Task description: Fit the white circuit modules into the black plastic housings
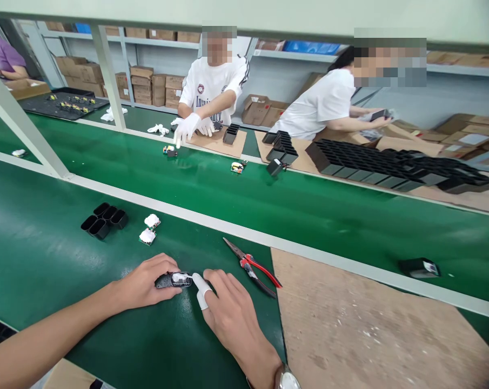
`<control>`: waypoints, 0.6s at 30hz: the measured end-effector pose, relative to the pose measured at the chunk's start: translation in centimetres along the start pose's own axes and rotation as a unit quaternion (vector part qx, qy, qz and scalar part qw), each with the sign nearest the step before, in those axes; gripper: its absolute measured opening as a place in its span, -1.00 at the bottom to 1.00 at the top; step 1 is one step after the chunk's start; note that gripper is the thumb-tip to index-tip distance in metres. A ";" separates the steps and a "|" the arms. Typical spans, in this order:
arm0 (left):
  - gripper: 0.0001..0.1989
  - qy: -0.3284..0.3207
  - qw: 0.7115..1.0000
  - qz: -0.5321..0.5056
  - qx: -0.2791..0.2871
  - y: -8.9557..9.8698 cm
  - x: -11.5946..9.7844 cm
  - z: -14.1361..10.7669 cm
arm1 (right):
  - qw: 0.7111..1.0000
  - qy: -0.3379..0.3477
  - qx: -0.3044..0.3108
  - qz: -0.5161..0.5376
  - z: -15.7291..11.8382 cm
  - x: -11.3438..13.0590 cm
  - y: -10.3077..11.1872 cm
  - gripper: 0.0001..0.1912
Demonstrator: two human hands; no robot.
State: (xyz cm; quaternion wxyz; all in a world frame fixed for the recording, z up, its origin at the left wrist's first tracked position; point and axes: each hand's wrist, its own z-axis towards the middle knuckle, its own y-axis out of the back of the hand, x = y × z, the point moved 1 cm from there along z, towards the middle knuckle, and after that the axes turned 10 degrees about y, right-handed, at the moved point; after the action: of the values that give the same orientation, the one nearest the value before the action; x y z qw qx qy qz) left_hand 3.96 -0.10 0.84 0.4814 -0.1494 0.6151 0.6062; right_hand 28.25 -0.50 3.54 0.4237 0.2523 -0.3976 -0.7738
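Observation:
My left hand (157, 281) is closed around a small black plastic case (165, 281) lying on its side, its open end facing right. White paste (180, 276) and part of a circuit board show in that opening. My right hand (228, 305) is just to the right, with white finger cots on its thumb and index finger. These two fingers are drawn close together at the mouth of the case. A thin white strand runs between them and the paste; whether they pinch it is hard to make out.
Long-nose pliers (250, 265) lie beside a cardboard sheet (374, 324). Several black cases (104, 220) and two paste-topped circuit boards (147, 236) stand left. Beyond a pale rail (167, 215) runs a green belt (212, 186) with parts on it. Co-workers (212, 86) work across.

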 end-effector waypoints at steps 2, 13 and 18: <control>-0.74 -0.001 1.000 0.002 0.000 0.0 0.0 0.0 | 1.000 -0.003 -0.007 0.008 -0.1 -0.2 0.0 -0.71; -0.67 -0.122 0.988 0.093 -0.012 0.4 -0.1 -0.6 | 0.990 -0.123 0.031 -0.054 -2.7 -3.0 -3.7 -0.62; -0.67 -0.143 0.985 0.086 -0.035 0.3 -0.1 -0.9 | 0.987 -0.142 0.047 -0.053 -2.4 -2.7 -3.8 -0.59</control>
State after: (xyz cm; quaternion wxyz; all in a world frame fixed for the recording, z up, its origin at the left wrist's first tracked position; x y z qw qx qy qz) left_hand 3.45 -0.86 0.88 0.5052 -0.0245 0.5284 0.6819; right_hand 29.64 2.11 -0.77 0.3090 0.1800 -0.4761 -0.8034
